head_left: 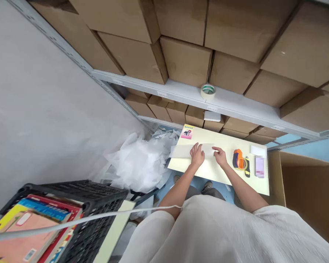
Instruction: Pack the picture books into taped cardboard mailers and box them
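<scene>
A long white translucent sheet lies across the pale tabletop, its left end reaching past the table's edge. My left hand rests on the middle of this sheet with its fingers spread. At the sheet's right end, the thumb and forefinger of my right hand close on its edge. To the right of that hand are an orange tape dispenser, a yellowish tape roll and a black and yellow cutter. A small pink and yellow printed booklet is at the table's far left corner.
White translucent bags are heaped left of the table. A black crate holds books. Cardboard boxes fill the shelves ahead; a tape roll sits on the shelf edge. An open carton stands right. A white cable crosses below.
</scene>
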A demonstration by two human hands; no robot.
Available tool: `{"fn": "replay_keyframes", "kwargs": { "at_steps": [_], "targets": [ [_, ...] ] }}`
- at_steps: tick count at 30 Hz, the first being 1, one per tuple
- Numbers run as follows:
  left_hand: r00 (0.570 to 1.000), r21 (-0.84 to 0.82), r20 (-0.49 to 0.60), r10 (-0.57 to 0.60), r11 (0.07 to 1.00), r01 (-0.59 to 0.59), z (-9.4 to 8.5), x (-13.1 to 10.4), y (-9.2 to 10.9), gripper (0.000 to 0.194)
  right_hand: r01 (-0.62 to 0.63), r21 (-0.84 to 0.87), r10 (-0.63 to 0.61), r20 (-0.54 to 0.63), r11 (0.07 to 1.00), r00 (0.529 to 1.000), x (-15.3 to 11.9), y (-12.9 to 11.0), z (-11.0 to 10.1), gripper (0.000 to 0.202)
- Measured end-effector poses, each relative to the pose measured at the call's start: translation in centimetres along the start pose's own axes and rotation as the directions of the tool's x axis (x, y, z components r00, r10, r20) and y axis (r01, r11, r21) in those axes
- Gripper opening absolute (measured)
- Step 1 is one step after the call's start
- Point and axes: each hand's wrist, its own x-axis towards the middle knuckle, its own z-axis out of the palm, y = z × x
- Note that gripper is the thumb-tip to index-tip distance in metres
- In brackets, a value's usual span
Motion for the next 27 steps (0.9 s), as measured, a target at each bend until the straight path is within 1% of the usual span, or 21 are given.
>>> {"fn": "replay_keyframes", "kwargs": {
  "at_steps": [4, 7, 10, 13, 16, 18, 20, 22, 24, 27],
  "targets": [
    [0.999, 0.037, -0.017, 0.030, 0.999, -0.029, 1.5, -0.6, 2.6, 0.049, 0.017, 0.050, -0.013, -0.068, 0.999, 0.998, 0.2, 0.8, -3.4, 0.052],
    [0.999, 0.043, -0.020, 0.043, 0.998, -0.042, 2.4, -0.7, 3.4, 0.049, -0.022, 0.015, 0.024, -0.108, 1.000, 0.994, 0.9, 2.4, -5.5, 0.054],
    [0.998, 0.078, 0.028, 0.049, 0.996, -0.051, 3.3, -0.6, 3.0, 0.050, -0.068, -0.080, 0.058, -0.124, 0.994, 0.991, 1.8, 4.6, -6.9, 0.055],
    [0.991, 0.134, 0.122, 0.047, 0.989, -0.063, 4.0, -0.2, 1.4, 0.055, -0.064, -0.196, 0.043, -0.108, 0.978, 0.993, 2.7, 6.5, -7.5, 0.053],
    [0.980, 0.175, 0.194, 0.032, 0.982, -0.066, 4.4, 0.3, -0.7, 0.059, -0.068, -0.304, 0.040, -0.099, 0.950, 0.994, 3.0, 7.6, -7.4, 0.054],
    [0.974, 0.188, 0.224, 0.024, 0.980, -0.068, 4.4, 0.7, -2.1, 0.059, -0.064, -0.407, 0.028, -0.096, 0.911, 0.995, 2.7, 7.7, -6.8, 0.056],
    [0.969, 0.196, 0.247, 0.027, 0.978, -0.077, 4.3, 1.0, -3.3, 0.059, -0.041, -0.533, 0.001, -0.076, 0.845, 0.997, 1.8, 7.2, -6.0, 0.056],
    [0.963, 0.204, 0.268, 0.031, 0.975, -0.089, 4.3, 1.2, -4.2, 0.061, 0.010, -0.637, -0.034, -0.026, 0.771, 0.999, 0.7, 6.2, -4.7, 0.055],
    [0.955, 0.212, 0.294, 0.029, 0.973, -0.095, 4.4, 1.5, -4.9, 0.063, 0.073, -0.700, -0.071, 0.032, 0.710, 0.997, -0.4, 5.1, -3.3, 0.053],
    [0.937, 0.210, 0.348, 0.029, 0.972, -0.108, 4.9, 2.2, -5.5, 0.067, 0.118, -0.766, -0.098, 0.072, 0.633, 0.993, -1.2, 4.0, -1.4, 0.054]
  ]
}}
